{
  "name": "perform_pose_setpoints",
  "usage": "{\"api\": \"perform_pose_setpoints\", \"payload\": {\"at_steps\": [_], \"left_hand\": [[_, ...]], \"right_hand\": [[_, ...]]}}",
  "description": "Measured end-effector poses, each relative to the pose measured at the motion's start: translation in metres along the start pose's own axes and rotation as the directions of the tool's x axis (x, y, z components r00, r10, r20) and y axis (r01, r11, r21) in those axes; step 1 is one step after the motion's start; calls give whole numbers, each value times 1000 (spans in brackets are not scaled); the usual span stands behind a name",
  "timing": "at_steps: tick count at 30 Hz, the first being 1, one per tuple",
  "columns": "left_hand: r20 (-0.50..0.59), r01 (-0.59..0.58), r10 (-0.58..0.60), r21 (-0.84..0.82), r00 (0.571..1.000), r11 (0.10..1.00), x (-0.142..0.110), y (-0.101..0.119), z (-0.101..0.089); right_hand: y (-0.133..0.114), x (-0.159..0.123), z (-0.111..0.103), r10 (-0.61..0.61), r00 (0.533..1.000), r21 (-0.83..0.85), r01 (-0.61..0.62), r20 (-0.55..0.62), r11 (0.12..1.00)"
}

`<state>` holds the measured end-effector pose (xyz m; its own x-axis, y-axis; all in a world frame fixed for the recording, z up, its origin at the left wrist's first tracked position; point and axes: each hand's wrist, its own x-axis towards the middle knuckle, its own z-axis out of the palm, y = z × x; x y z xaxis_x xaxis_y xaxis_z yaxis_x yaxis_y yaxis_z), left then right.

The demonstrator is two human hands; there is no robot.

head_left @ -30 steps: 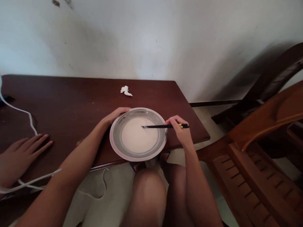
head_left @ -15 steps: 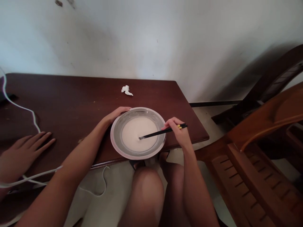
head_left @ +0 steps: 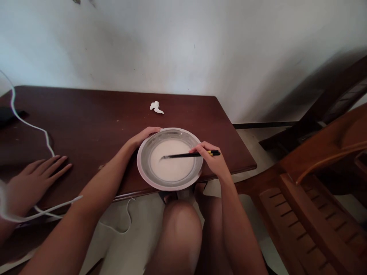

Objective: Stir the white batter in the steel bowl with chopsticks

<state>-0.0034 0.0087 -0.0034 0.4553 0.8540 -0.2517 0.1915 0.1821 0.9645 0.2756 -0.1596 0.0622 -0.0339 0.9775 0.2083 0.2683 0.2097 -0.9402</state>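
Note:
A wide metal basin (head_left: pixel 142 163) rests at the front edge of the dark wooden table. Inside it is a smooth, whitish liquid mixture (head_left: pixel 172 170). My left hand (head_left: pixel 147 133) is closed on the basin's upper left rim, its fingertips partly hidden behind the rim. Over the right side of the basin, my right hand (head_left: pixel 208 154) grips a pair of black chopsticks (head_left: pixel 183 155) with gold bands. They lie nearly level, tips pointing left and dipping into the mixture left of its middle.
A crumpled white tissue (head_left: pixel 156 107) lies on the table (head_left: pixel 94 110) behind the basin. At the left, another person's hand (head_left: pixel 40 179) rests flat near a white cable (head_left: pixel 31 125). A dark object (head_left: pixel 8 115) sits farther back. A wooden chair (head_left: pixel 304 214) stands at the right.
The chopsticks have swept round through the mixture, tips first toward the front, then back and left. My right hand has shifted left over the basin; my left hand keeps its hold.

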Motion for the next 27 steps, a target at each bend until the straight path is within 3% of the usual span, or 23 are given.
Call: {"api": "perform_pose_setpoints", "payload": {"at_steps": [2, 5, 8, 11, 15, 17, 19, 22, 24, 27], "left_hand": [[0, 0, 0, -13, 1000, 1000, 0, -1, 0], [4, 7, -7, -29, 1000, 1000, 0, -1, 0], [5, -4, 4, -38, 1000, 999, -1, -1, 0], [13, -15, 15, -46, 1000, 999, -4, 2, 2], [17, 16, -15, -35, 1000, 999, -7, 6, 5], [9, 20, -20, -26, 1000, 999, -8, 7, 5], [-10, 15, -15, -27, 1000, 1000, -7, 8, 5], [-11, 10, -11, -35, 1000, 999, -6, 7, 3], [9, -4, 5, -38, 1000, 999, -5, 6, 2], [16, -11, 11, -46, 1000, 999, -4, 4, 2]], "right_hand": [[1, 1, -2, -25, 993, -32, 22, -113, 999], [4, 0, -7, 33, 966, 52, -20, -255, 998], [3, -1, -3, 63, 993, 110, -51, -103, 993], [1, 1, 1, -11, 1000, 23, 10, 6, 1000], [5, 1, -7, -6, 973, 16, 10, -230, 1000], [7, 0, -9, 47, 966, 85, -26, -253, 996], [7, -1, -6, 62, 989, 119, -46, -131, 992], [5, 1, -1, -10, 999, 72, 7, 31, 997], [4, 3, -3, -38, 999, 29, 39, -33, 999], [6, 2, -11, 12, 976, 66, 3, -219, 998]]}}
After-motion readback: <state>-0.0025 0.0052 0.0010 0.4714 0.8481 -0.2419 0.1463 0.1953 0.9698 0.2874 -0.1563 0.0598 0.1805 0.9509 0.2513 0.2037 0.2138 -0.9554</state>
